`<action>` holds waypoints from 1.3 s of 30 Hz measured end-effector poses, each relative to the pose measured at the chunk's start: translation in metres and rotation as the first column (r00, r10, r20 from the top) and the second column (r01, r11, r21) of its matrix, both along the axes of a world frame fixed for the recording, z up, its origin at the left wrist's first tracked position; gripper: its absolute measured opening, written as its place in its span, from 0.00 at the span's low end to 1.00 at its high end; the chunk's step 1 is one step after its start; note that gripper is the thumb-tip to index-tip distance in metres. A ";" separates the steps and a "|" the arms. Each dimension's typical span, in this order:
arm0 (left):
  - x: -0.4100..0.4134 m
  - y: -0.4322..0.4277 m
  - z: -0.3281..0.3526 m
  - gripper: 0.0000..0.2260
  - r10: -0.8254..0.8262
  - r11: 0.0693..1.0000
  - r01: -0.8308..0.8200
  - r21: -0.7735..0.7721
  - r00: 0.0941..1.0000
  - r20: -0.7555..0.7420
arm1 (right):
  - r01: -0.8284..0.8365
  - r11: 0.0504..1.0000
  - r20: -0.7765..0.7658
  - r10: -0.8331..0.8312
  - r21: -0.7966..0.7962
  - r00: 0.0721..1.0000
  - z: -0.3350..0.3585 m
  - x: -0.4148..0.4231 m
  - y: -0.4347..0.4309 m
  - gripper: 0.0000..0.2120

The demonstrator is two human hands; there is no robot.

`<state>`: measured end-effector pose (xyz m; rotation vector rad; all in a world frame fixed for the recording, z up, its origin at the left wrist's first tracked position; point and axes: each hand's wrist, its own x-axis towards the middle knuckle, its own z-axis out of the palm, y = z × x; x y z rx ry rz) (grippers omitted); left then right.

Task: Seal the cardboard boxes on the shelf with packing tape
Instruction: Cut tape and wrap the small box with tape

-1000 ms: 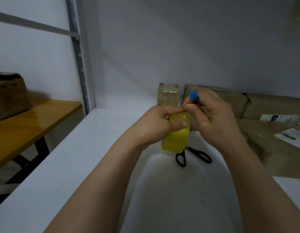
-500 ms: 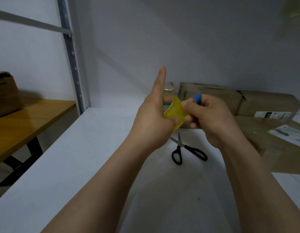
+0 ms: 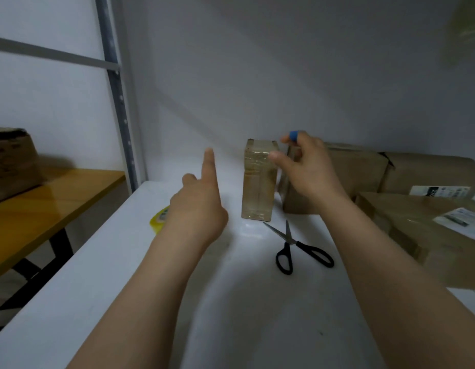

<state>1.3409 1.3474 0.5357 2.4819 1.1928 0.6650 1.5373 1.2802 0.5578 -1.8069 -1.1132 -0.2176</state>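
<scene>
The yellow tape roll [image 3: 158, 219] peeks out low at the left edge of the left hand [image 3: 197, 206], index finger pointing up, honestly can't tell if the other fingers grip it. The right hand [image 3: 305, 169] hangs loose and spread, holding nothing, thumb right at the top of the small upright box [image 3: 257, 187]. Scissors [image 3: 297, 249] lie on the white shelf [image 3: 98, 262] between the arms

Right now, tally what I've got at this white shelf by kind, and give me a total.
cardboard boxes: 4
scissors: 1
tape roll: 1, partly hidden behind the left hand
Total: 6
</scene>
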 end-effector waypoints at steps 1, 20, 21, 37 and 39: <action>0.002 0.003 -0.004 0.46 -0.001 1.000 0.001 0.000 0.999 -0.053 | -0.018 1.000 0.011 0.018 -0.009 1.000 0.005 0.002 0.010 0.20; 0.081 0.048 -0.032 0.31 -0.176 0.796 0.533 -0.286 0.656 0.734 | -0.190 0.964 -0.228 0.230 0.185 0.946 -0.036 0.007 0.035 0.24; 0.082 0.050 -0.031 0.25 -0.160 0.766 0.565 -0.305 0.628 0.762 | -0.197 0.961 -0.196 0.235 0.196 0.952 -0.038 0.003 0.032 0.23; 0.056 0.049 -0.031 0.25 0.123 0.780 0.503 -0.373 0.461 0.879 | -0.404 0.881 -0.283 0.464 0.245 0.840 -0.037 -0.025 0.031 0.29; 0.051 0.053 -0.029 0.38 0.266 0.677 0.551 -0.488 0.436 0.860 | -0.409 0.896 -0.251 0.442 0.176 0.861 -0.047 -0.023 0.032 0.32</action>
